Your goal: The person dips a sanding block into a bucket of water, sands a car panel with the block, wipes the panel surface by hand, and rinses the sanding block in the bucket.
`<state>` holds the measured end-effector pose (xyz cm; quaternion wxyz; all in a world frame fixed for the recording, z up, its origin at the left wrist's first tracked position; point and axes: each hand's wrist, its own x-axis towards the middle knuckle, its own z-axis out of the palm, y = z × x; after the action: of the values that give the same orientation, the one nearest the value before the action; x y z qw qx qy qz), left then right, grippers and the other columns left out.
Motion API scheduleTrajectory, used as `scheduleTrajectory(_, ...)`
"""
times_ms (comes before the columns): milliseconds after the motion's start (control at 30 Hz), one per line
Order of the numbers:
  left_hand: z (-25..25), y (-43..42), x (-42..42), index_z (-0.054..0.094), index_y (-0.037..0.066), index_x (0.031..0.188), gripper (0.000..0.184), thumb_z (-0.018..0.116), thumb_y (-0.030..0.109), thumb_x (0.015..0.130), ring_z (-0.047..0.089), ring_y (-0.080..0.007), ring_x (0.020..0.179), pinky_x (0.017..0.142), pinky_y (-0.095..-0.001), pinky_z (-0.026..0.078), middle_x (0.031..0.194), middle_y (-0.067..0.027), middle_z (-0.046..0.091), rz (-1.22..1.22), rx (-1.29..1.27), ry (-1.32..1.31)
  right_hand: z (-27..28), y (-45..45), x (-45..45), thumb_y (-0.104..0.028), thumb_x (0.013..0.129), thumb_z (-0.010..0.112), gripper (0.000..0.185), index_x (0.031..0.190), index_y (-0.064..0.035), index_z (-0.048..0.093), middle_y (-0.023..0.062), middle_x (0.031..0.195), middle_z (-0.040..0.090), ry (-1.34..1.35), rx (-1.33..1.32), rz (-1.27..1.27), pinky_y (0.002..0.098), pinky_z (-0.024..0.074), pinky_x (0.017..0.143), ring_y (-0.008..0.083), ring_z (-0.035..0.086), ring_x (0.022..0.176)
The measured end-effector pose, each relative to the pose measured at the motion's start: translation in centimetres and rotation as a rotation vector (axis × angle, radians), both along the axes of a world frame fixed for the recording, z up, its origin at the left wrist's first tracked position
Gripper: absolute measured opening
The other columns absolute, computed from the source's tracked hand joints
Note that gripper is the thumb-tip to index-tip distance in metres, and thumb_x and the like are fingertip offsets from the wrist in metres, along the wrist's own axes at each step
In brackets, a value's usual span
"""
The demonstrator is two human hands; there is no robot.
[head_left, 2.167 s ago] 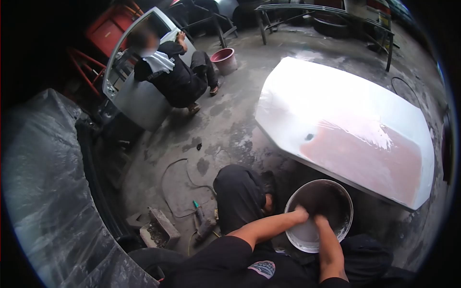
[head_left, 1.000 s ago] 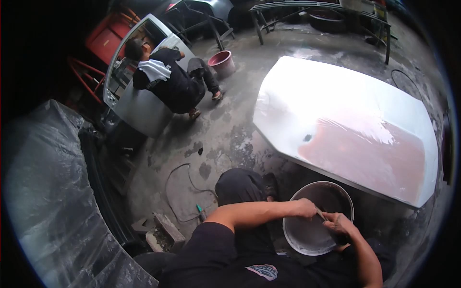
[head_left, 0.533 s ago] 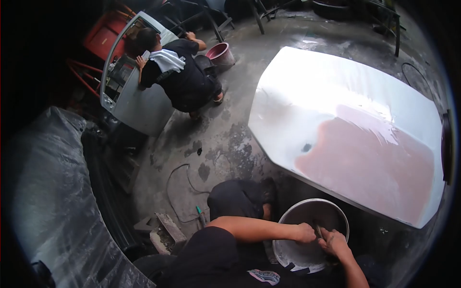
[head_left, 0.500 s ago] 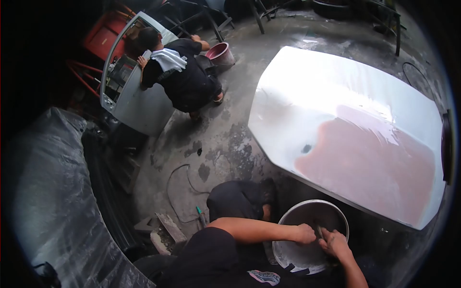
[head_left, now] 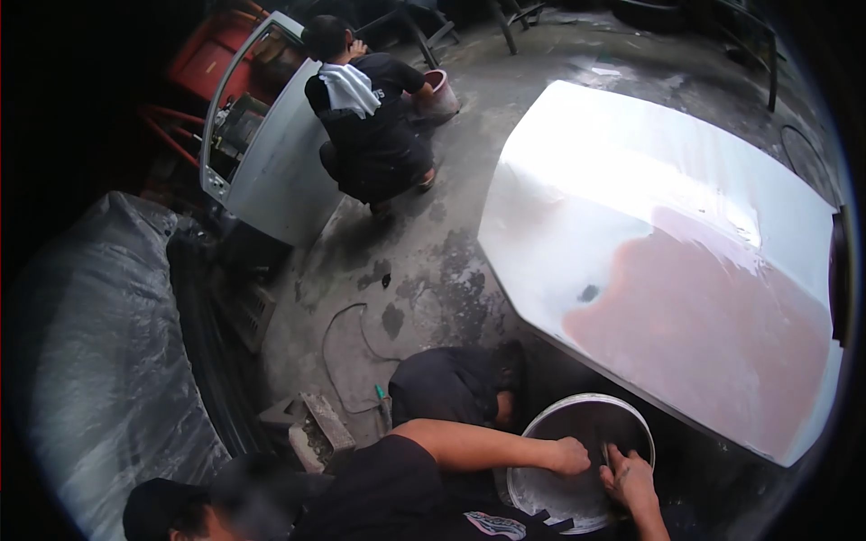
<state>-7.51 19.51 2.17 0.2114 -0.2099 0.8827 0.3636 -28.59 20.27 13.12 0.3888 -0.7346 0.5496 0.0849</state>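
Observation:
Both my hands are over a round bucket (head_left: 649, 424) with a pale rim and whitish inner wall. My left hand (head_left: 570, 456) is closed in a fist above its middle; whatever it holds, if anything, is hidden. My right hand (head_left: 630, 480) is at the bucket's right side, fingers bent around a thin, flat piece (head_left: 605, 453) whose kind I cannot make out. Just beyond the bucket lies a large white car panel (head_left: 541, 225) with a pinkish-brown patch on its near right part.
A co-worker (head_left: 379, 117) squats beside a grey car door (head_left: 280, 171), one arm in a reddish bucket (head_left: 440, 95). Another person's dark cap (head_left: 162, 505) shows at lower left. Plastic sheeting (head_left: 99, 343) covers something at left. A concrete block (head_left: 320, 433) and a cable (head_left: 329, 347) lie on the floor.
My hands have moved slightly apart. The co-worker has turned from the door and reaches into the reddish bucket. A capped head has appeared at lower left. The view has shifted a little.

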Motion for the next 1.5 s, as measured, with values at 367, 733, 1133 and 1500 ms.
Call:
scheduleTrajectory(367,0.6,0.0,0.9,0.081,0.006,0.094,0.022,0.066,0.02,0.088,0.078,-0.0356,0.098,0.082,-0.0483,0.062,0.099,-0.019,0.08,0.022,0.045,-0.031,-1.9,-0.8,0.5,-0.038,0.093,0.069,0.053,0.137,-0.0097,0.062,0.0315,0.105,0.071,0.062,0.113,0.052,0.0536,0.0576,0.091,0.0481,0.071,0.101)
scheduleTrajectory(733,1.1,-0.4,1.7,0.08,0.003,0.089,0.022,0.069,0.023,0.084,0.078,-0.0354,0.091,0.078,-0.0483,0.062,0.092,-0.018,0.079,0.004,-0.005,0.05,-3.0,-0.8,0.9,-0.036,0.092,0.07,0.049,0.13,-0.006,0.066,0.0302,0.101,0.073,0.013,0.134,0.055,0.0561,0.0559,0.092,0.049,0.07,0.102)
scheduleTrajectory(1133,0.1,0.1,1.7,0.081,0.004,0.095,0.024,0.065,0.021,0.089,0.077,-0.0345,0.1,0.084,-0.0463,0.062,0.1,-0.0183,0.08,0.063,0.007,0.006,-4.0,-1.4,1.6,-0.029,0.09,0.073,0.044,0.127,-0.0059,0.069,0.03,0.097,0.072,0.021,0.119,0.083,0.0553,0.0559,0.091,0.0482,0.069,0.102)
scheduleTrajectory(1500,1.3,-0.5,2.2,0.082,0.005,0.097,0.023,0.068,0.02,0.086,0.077,-0.0353,0.101,0.084,-0.0479,0.061,0.102,-0.0179,0.08,0.021,0.044,-0.055,-3.5,-1.2,2.1,-0.033,0.093,0.071,0.034,0.107,-0.0022,0.07,0.0311,0.095,0.072,0.035,0.159,0.066,0.0564,0.056,0.088,0.0502,0.07,0.098)
